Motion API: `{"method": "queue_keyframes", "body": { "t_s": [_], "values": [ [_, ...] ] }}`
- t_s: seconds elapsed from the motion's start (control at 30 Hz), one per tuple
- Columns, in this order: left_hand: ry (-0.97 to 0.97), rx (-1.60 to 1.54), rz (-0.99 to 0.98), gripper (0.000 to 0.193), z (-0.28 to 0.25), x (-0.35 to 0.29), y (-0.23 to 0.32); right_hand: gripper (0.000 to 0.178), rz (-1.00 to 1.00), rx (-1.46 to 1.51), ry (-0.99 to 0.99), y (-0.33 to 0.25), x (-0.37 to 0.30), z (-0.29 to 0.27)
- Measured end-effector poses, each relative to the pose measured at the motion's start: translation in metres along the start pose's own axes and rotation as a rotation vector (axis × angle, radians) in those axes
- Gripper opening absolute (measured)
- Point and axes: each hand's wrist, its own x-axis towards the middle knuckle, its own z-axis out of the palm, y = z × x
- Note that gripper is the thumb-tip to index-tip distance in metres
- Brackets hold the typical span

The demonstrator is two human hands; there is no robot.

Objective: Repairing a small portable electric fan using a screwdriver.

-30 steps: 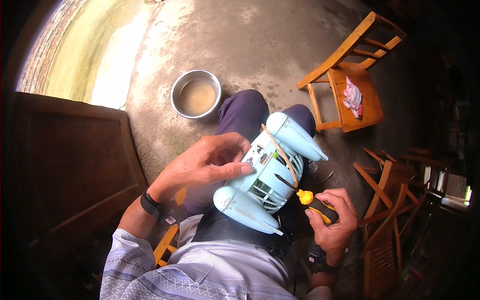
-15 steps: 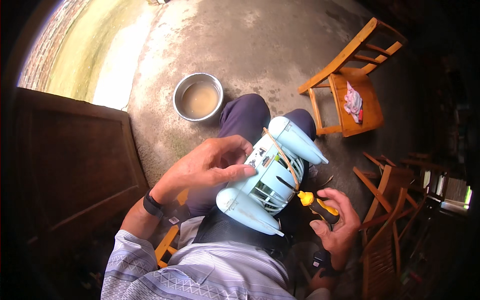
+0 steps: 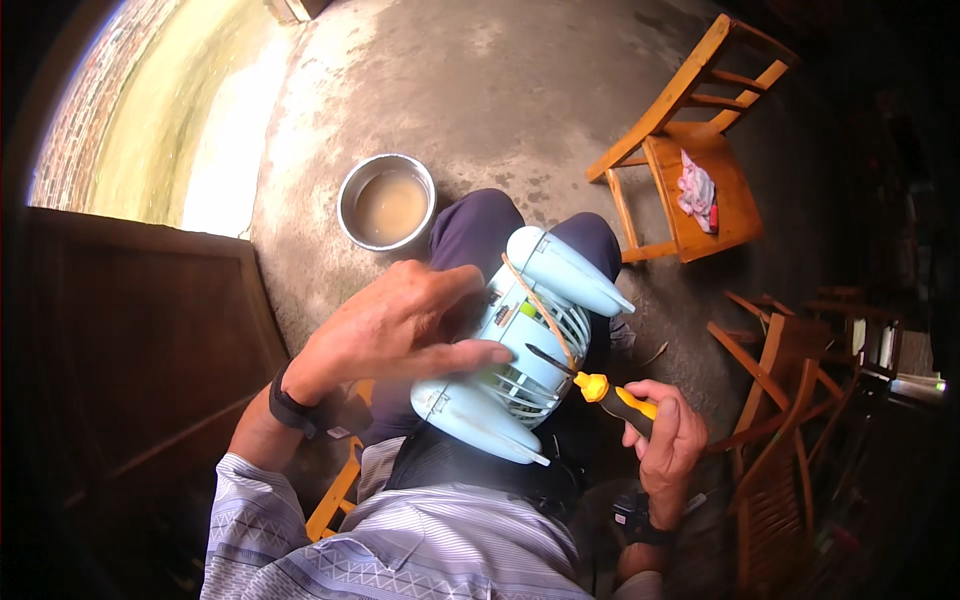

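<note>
A light-blue plastic housing [image 3: 520, 335] with slatted, cage-like sides and two rounded, tapering end pieces rests tilted on my lap. My left hand [image 3: 395, 330] is at its left side, the thumb laid across the top face and the fingers curled at the edge, partly hidden. A thin tan cord [image 3: 538, 305] runs over the slats. Within the closed fingers of my right hand [image 3: 668, 435] is the black-and-yellow handle of a screwdriver [image 3: 617, 398]. Its dark shaft points up and left, over the slatted middle; whether the tip touches cannot be told.
A metal basin [image 3: 388, 202] of cloudy water stands on the concrete floor beyond my knees. To the right is a wooden chair [image 3: 700, 195] with a pink cloth [image 3: 697, 190] on its seat. Folded wooden chairs [image 3: 785, 420] stand lower right, and a dark wooden panel [image 3: 150, 340] at left.
My left hand has shifted on the housing, its thumb reaching farther across. My right hand has closed more firmly round the screwdriver handle, which was loosely held with fingers spread.
</note>
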Motion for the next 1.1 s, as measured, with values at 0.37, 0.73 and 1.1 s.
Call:
{"method": "queue_keyframes", "body": {
  "t_s": [0.37, 0.73, 1.1],
  "values": [
    [0.0, -0.156, -0.108, 0.051, -0.002, -0.003, 0.002, 0.037, -0.443, -0.182, 0.228, 0.017, -0.003, 0.005],
    [0.037, -0.127, -0.082, 0.051, 0.0, -0.006, 0.004, 0.054, -0.152, 0.111, -0.008, -0.002, 0.0, 0.006],
    [0.029, -0.143, -0.073, 0.055, 0.004, -0.009, -0.008, 0.039, -0.086, -0.048, -0.007, 0.013, 0.0, -0.008]
  ]
}}
